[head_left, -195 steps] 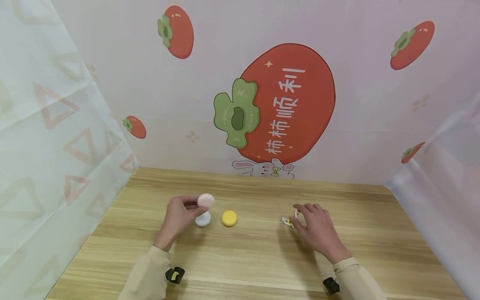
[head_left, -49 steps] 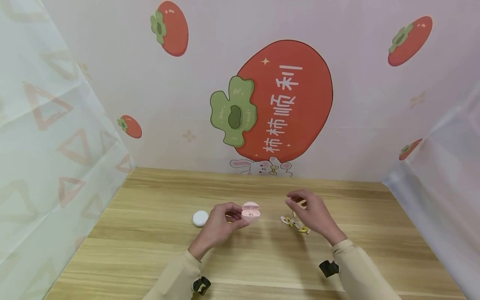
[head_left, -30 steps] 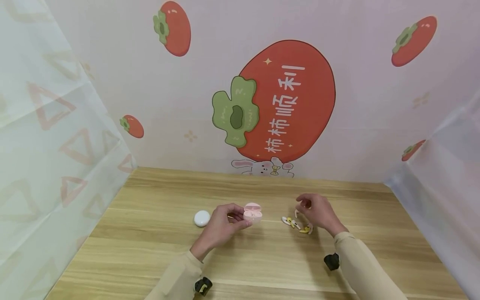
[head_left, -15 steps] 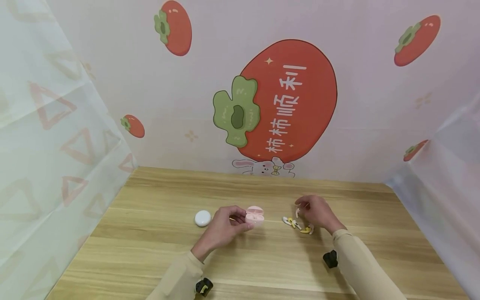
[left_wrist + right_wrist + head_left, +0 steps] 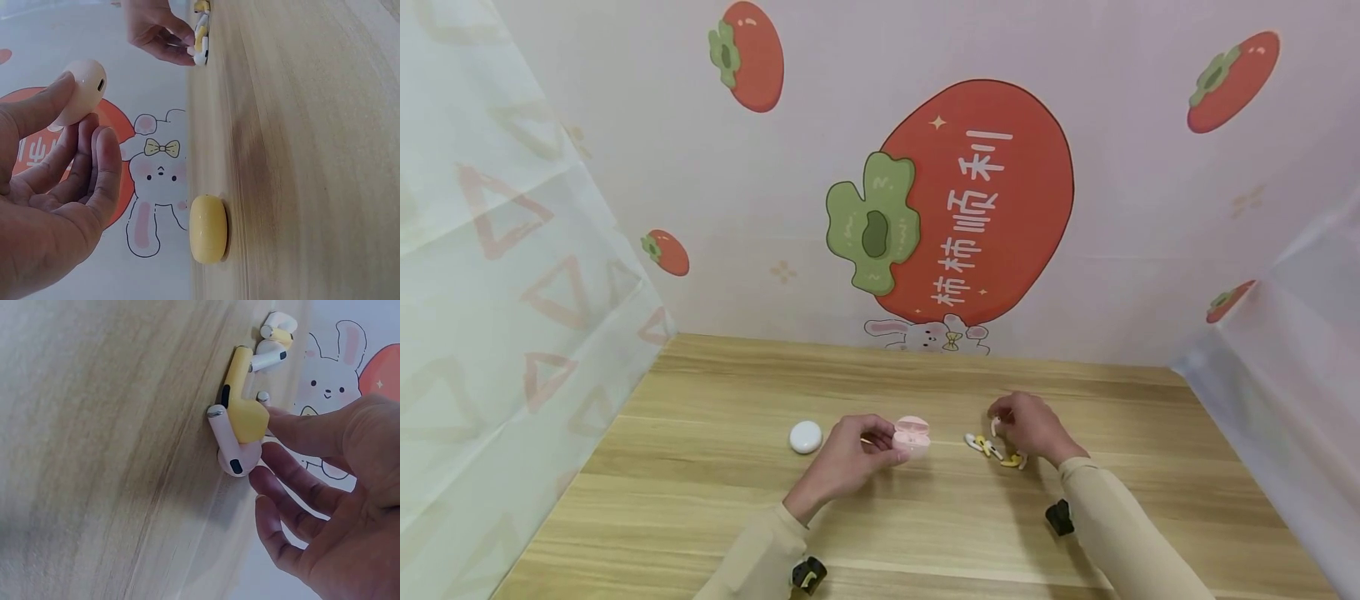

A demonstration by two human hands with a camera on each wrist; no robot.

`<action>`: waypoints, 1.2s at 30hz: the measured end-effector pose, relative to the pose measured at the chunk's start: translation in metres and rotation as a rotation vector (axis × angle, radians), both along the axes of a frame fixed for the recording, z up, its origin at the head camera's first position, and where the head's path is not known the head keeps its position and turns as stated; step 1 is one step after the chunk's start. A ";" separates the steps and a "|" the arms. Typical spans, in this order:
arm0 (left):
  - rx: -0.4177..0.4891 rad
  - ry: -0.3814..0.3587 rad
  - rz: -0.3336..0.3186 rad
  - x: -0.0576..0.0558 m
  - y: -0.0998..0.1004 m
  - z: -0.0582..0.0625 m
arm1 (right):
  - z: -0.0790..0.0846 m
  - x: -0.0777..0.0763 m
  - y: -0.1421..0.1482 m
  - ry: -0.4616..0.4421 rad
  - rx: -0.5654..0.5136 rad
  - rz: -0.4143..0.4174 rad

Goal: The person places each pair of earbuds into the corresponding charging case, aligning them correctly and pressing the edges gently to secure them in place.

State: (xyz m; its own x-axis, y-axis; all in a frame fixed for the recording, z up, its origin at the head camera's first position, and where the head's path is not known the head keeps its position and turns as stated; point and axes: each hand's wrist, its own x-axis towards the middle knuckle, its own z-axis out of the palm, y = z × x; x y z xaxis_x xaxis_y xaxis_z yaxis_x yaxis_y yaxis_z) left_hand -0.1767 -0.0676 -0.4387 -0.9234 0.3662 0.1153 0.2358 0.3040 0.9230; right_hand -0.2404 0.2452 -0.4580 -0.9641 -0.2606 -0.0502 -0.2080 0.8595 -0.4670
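My left hand [image 5: 844, 457] grips a pink earbud case [image 5: 912, 440] between thumb and fingers, its lid raised. The left wrist view has the case [image 5: 80, 97] from behind, with a dark port. At the right, my right hand [image 5: 1033, 427] bends over several loose earbuds, thumb and fingertips pinching a pink earbud [image 5: 996, 426]. In the right wrist view its silver stem tip [image 5: 263, 397] shows behind a yellow earbud [image 5: 249, 419], which overlaps another pink earbud [image 5: 239, 455]. White earbuds [image 5: 269, 356] lie farther up that row. The right fingertips are partly hidden.
A round white case [image 5: 805, 437] sits on the wooden table [image 5: 880, 525] left of my left hand. A yellow case [image 5: 208, 229], mostly covered by that hand in the head view, rests there too. A patterned backdrop [image 5: 1112, 208] rises behind the table.
Since the oldest frame, my left hand has carried the pink case rightward and its lid has been opened. Over the last second that hand has lowered slightly, and my right fingers have closed in on the pink earbud.
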 end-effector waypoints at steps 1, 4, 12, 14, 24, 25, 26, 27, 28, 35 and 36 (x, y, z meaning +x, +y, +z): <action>0.000 0.000 -0.001 0.000 0.000 0.000 | 0.000 0.000 0.000 0.003 0.006 -0.002; 0.000 -0.003 0.000 0.000 0.001 0.000 | -0.001 0.000 0.000 0.010 0.019 -0.009; -0.004 0.005 -0.008 0.000 0.000 0.002 | -0.006 0.000 0.003 0.039 0.018 -0.014; -0.009 0.008 -0.009 0.000 0.000 0.002 | -0.006 0.000 0.004 0.037 0.015 -0.016; -0.001 0.003 -0.004 0.000 -0.001 0.004 | 0.002 0.006 0.002 0.042 -0.044 -0.036; 0.001 0.000 -0.004 0.000 -0.001 0.004 | 0.004 0.007 0.001 0.049 -0.054 -0.032; 0.002 0.000 -0.004 0.000 -0.001 0.004 | 0.005 0.008 0.001 0.055 -0.064 -0.028; 0.002 -0.001 -0.003 0.001 -0.001 0.004 | 0.006 0.009 0.000 0.062 -0.074 -0.023; 0.002 -0.002 -0.002 0.000 -0.002 0.003 | 0.008 0.010 -0.001 0.070 -0.085 -0.016; 0.000 0.003 0.004 0.000 -0.001 0.003 | 0.017 0.019 -0.008 0.088 -0.162 0.022; -0.002 0.002 0.005 0.000 -0.001 0.003 | 0.019 0.020 -0.009 0.092 -0.165 0.026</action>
State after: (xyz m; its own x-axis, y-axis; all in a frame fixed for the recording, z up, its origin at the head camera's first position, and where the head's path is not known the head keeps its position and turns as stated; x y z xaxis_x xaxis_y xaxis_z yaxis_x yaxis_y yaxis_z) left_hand -0.1764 -0.0687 -0.4360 -0.9250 0.3618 0.1159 0.2357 0.3071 0.9220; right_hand -0.2205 0.2361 -0.4391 -0.9557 -0.2825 0.0831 -0.2770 0.7664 -0.5796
